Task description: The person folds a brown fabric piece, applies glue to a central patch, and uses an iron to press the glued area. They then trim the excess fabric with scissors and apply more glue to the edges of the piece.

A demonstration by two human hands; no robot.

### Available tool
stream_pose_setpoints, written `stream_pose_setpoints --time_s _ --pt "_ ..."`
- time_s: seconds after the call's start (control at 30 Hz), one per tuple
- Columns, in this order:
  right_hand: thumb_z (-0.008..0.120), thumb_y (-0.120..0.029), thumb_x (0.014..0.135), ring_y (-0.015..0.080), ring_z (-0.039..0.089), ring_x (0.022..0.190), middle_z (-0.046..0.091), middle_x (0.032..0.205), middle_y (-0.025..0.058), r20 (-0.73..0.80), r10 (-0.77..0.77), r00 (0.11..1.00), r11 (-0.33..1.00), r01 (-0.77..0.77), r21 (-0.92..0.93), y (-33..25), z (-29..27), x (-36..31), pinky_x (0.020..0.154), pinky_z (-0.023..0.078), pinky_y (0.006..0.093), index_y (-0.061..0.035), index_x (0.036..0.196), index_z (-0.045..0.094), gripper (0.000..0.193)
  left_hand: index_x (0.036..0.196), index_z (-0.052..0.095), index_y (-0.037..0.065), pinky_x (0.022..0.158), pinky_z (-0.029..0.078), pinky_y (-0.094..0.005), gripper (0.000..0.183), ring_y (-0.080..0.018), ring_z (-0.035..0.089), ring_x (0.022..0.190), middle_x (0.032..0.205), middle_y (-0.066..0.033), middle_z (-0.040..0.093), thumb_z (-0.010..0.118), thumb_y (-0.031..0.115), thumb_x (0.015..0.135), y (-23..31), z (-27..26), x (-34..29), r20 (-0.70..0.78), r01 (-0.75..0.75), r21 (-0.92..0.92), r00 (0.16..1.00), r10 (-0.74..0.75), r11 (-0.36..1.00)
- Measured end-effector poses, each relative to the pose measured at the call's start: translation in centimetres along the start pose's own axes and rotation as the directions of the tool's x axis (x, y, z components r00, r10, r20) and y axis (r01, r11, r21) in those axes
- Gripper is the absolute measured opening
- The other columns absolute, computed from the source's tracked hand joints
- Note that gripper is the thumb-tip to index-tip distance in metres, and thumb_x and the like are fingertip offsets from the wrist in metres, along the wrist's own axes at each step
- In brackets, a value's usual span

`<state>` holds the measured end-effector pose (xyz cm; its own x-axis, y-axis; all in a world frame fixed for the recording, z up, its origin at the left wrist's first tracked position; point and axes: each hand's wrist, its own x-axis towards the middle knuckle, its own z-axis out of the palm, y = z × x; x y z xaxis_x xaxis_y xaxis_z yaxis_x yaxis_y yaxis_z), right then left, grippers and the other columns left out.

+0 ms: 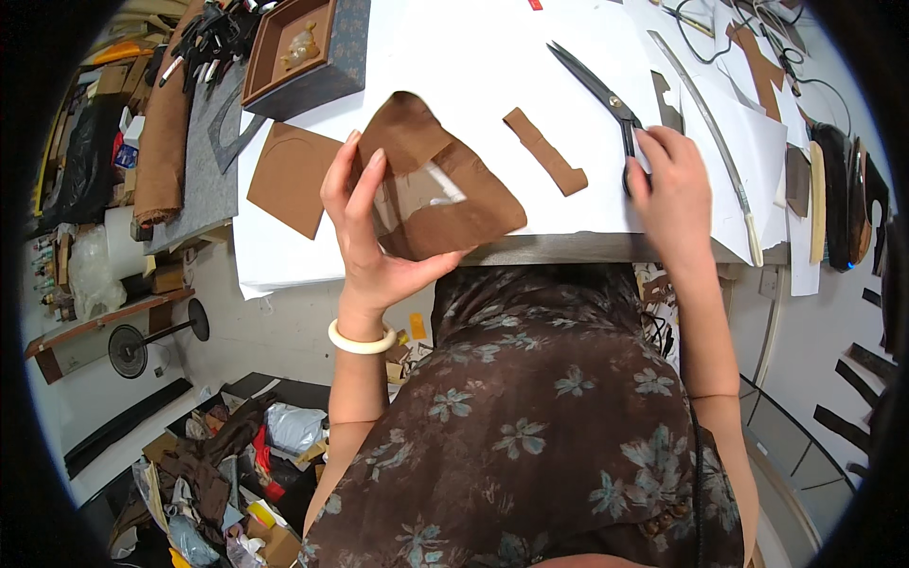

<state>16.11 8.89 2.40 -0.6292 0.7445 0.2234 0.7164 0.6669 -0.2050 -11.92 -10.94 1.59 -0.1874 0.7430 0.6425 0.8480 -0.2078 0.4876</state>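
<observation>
My left hand (365, 232) holds a brown fabric piece (483, 189) up over the near edge of the table, thumb below and fingers at its left side. The piece is curved, with a see-through opening in its middle. At the right, my right hand (677, 189) has its thumb and fingers closed around the handles of black scissors (592, 85). Their blades point away to the upper left, slightly apart. Between the hands lies a narrow brown strip (544, 151) with a wider near end. A squarish brown piece (289, 175) with a curved line rests left of my left hand.
A box (355, 47) holding a small figurine (301, 45) stands at the far left of the white-covered table (454, 47). Beside it are a brown roll (170, 123) and grey felt (194, 180). A long metal strip (705, 114) lies at the right. Scraps fill a bin (227, 483) below left.
</observation>
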Motion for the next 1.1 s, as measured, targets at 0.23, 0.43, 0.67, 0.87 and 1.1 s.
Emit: stream_pose_setpoints --time_s 0.23,0.43,0.67,0.87,1.1 --pt "0.048 -0.034 0.112 0.0358 0.043 0.151 0.048 0.16 0.016 0.139 -0.439 0.887 0.896 0.445 -0.009 -2.7 4.4 1.2 0.13 0.022 0.0567 -0.0068 0.149 0.057 0.047 0.157 0.049 0.024 0.13 0.017 -0.0623 0.108 -0.0361 0.036 0.152 0.163 -0.0123 0.039 0.093 0.018 0.059 0.4 -1.0 4.5 0.572 -0.013 0.156 0.816 -0.079 0.988" --pt "0.07 -0.015 0.097 0.0297 0.066 0.119 0.073 0.113 0.0102 -0.256 -0.212 0.943 0.97 0.235 0.063 -0.8 1.8 1.8 0.11 0.045 0.0491 -0.0019 0.108 0.075 0.018 0.161 0.042 0.028 0.131 0.018 -0.0615 0.115 -0.0385 0.036 0.152 0.163 -0.0142 0.039 0.089 0.004 0.06 -0.8 0.4 7.1 0.714 -0.184 0.071 0.696 0.079 0.98" --pt "0.074 -0.005 0.088 0.0344 0.069 0.099 0.074 0.1 0.014 -0.434 -0.142 0.89 0.936 0.263 0.234 5.8 -0.5 13.5 0.088 0.055 0.0421 -0.0023 0.097 0.076 0.009 0.16 0.043 0.018 0.13 0.018 -0.0631 0.117 -0.0431 0.038 0.145 0.152 -0.0213 0.038 0.095 0.03 0.056 0.2 0.9 7.9 0.641 -0.01 0.12 0.764 -0.07 0.993" --pt "0.068 -0.015 0.092 0.0395 0.075 0.092 0.077 0.1 0.0214 -0.361 0.034 0.932 0.999 -0.023 0.037 14.7 3.9 29.0 0.085 0.059 0.0456 0.001 0.102 0.078 0.022 0.16 0.045 0.016 0.115 0.037 -0.0536 0.113 -0.0428 0.042 0.139 0.153 -0.0208 0.039 0.096 0.035 0.061 1.3 2.3 9.2 0.489 0.026 0.089 0.87 -0.067 0.996" --pt "0.066 -0.018 0.092 0.0439 0.073 0.092 0.075 0.097 0.0261 -0.163 0.183 0.97 0.962 -0.211 -0.175 18.0 7.1 32.6 0.082 0.058 0.0531 0.0029 0.095 0.076 0.024 0.159 0.046 0.013 0.113 0.039 -0.0529 0.115 -0.0417 0.044 0.137 0.153 -0.0202 0.039 0.097 0.041 0.06 0.0 1.9 9.5 0.295 0.11 0.061 0.947 -0.123 0.992"
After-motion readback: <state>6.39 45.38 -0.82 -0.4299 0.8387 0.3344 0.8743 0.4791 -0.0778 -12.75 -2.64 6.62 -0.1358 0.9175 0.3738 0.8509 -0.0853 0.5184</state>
